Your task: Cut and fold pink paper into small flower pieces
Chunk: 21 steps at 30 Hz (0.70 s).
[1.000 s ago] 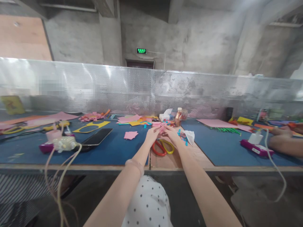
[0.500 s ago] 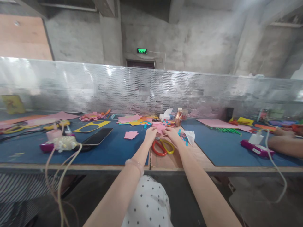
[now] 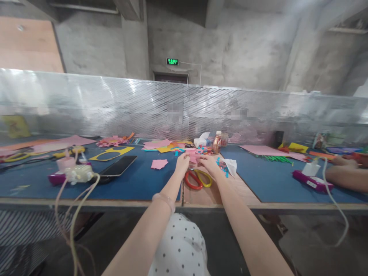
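Between my two hands is a small piece of pink paper (image 3: 193,156), held up over the wooden strip of the table. The fingers of my left hand (image 3: 182,164) are closed on its left side. My right hand (image 3: 209,164) pinches it from the right. Just below the hands lies a pair of scissors (image 3: 198,180) with one red and one yellow handle loop; its blades are mostly hidden. A small stack of pink paper pieces (image 3: 159,164) rests on the blue mat left of my left hand.
A black phone (image 3: 120,166) and a power strip with cables (image 3: 76,174) are at left. Behind my hands stand a bottle (image 3: 217,142) and coloured paper sheets (image 3: 161,145). A crumpled tissue (image 3: 230,166) lies right. Another person's arm (image 3: 346,174) reaches in at far right.
The pink paper has shifted slightly between my fingers and appears turned flatter. Both hands stay in nearly the same place. The scissors and the pink stack have not moved.
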Available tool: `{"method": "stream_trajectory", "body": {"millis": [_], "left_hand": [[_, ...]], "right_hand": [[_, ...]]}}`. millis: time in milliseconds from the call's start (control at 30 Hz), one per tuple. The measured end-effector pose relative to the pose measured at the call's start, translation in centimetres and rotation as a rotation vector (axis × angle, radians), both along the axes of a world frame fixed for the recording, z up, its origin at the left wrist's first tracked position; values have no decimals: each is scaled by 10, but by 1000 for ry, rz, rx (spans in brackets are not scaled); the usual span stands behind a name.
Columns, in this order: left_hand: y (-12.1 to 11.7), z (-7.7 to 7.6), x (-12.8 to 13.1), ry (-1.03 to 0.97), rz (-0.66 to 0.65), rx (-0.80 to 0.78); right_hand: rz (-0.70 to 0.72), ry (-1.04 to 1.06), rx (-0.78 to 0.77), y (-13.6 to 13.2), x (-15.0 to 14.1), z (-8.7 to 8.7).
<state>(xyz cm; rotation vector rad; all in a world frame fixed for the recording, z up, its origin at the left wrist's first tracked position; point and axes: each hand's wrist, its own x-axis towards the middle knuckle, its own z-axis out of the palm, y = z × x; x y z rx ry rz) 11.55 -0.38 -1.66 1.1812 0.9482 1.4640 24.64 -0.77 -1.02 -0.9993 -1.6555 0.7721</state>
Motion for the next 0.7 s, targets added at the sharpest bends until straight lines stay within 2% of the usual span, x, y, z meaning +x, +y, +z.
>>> {"method": "stream_trajectory", "body": {"millis": [167,367,567,700], "left_hand": [[-1,0,0,-80,-52,-66],[-5,2,-2,-206,-114,-37],[-4,3,-5,-298,-320,-13],[-2,3,-5,-275,-258,-119]], "right_hand": [[-98,-99,19,2,-1,0],[-160,-162,14,2,2,2],[-38,-98,-8,-8,-1,7],[-90,-123,27,-6,0,5]]}}
